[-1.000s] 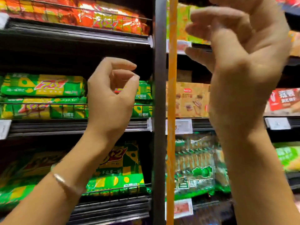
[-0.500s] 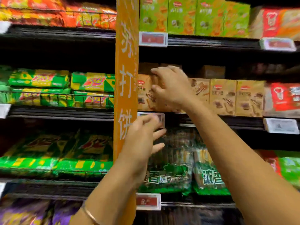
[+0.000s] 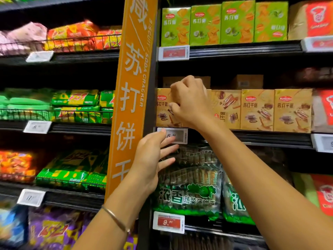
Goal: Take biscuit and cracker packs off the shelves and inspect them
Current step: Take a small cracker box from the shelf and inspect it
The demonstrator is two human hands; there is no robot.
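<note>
Two shelving bays (image 3: 270,139) are standing side by side, split by one tall orange soda-cracker sign (image 3: 133,98). One row of tan cracker boxes (image 3: 257,110) is sitting on the right bay's middle shelf, under green cracker boxes (image 3: 223,24) and above green vegetable-biscuit bags (image 3: 189,188). One right hand (image 3: 191,103), raised and holding nothing a second ago, is now closing on the tan cracker box (image 3: 163,112) at the row's left end. Its fingers are curling over the top edge and its thumb is lying across the front, while the box is still standing on the shelf in line with its neighbours. One left hand (image 3: 153,159), likewise brought across from the left bay, is hovering with fingers spread and holding nothing, its fingertips overlapping the white price label (image 3: 177,135) just below that box. One thin bangle (image 3: 115,219) is circling the left wrist. Judgement: the pick is beginning, the lift-out is not yet done, and inspection is waiting on it.
</note>
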